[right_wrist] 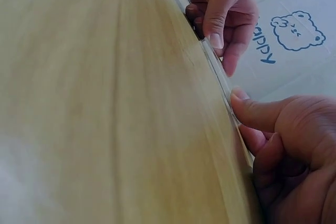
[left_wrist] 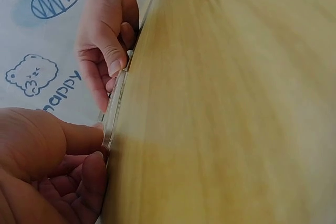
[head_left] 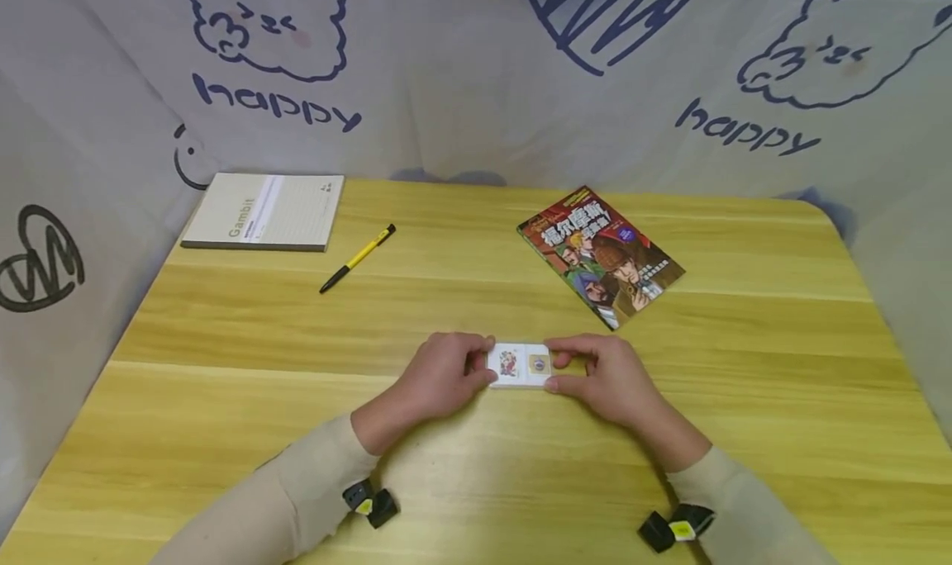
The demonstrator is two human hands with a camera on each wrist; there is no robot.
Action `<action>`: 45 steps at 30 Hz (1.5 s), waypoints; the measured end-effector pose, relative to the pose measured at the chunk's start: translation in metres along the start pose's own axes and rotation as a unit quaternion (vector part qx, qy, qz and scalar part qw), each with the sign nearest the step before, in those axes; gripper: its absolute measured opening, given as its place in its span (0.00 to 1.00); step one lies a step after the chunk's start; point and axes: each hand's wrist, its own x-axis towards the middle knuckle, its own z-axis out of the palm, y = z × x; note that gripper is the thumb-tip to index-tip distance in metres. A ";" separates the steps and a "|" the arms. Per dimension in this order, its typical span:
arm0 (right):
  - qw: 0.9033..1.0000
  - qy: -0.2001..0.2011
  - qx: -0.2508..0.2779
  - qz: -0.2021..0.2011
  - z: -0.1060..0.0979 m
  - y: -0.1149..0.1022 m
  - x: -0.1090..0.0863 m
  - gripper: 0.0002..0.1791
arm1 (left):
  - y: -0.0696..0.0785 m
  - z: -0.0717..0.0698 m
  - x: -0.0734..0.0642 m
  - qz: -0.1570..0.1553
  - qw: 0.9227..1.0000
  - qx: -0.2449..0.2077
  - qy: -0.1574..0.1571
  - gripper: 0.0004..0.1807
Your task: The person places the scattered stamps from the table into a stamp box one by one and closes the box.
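Note:
A small flat white case (head_left: 525, 365) lies on the wooden table in front of me, its sides clear in the wrist views. Two white panels like playing cards show on top, the left with a colourful figure, the right with a gold square and blue emblem. My left hand (head_left: 445, 375) pinches the left end between thumb and fingers. At the opposite end, my right hand (head_left: 611, 377) grips the corners the same way. In the left wrist view the case (left_wrist: 116, 103) appears only as a thin edge between both hands.
Beyond the hands to the right lies a red illustrated book (head_left: 601, 255). A yellow and black pen (head_left: 359, 258) rests at the left, next to a pale notebook (head_left: 264, 211) near the far table edge. Printed white cloth (head_left: 461, 69) hangs behind the table.

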 end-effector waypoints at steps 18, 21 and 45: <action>0.998 -0.027 0.048 0.027 -0.004 0.003 0.000 0.29 | -0.004 -0.002 0.001 -0.025 0.999 -0.020 -0.024 0.32; 0.998 -0.032 0.052 0.026 -0.004 0.004 0.000 0.31 | -0.003 -0.002 0.001 -0.020 1.000 -0.012 -0.020 0.32; 1.000 -0.012 -0.004 -0.018 0.001 0.005 -0.002 0.29 | 0.000 0.001 0.000 -0.022 1.000 -0.002 -0.007 0.33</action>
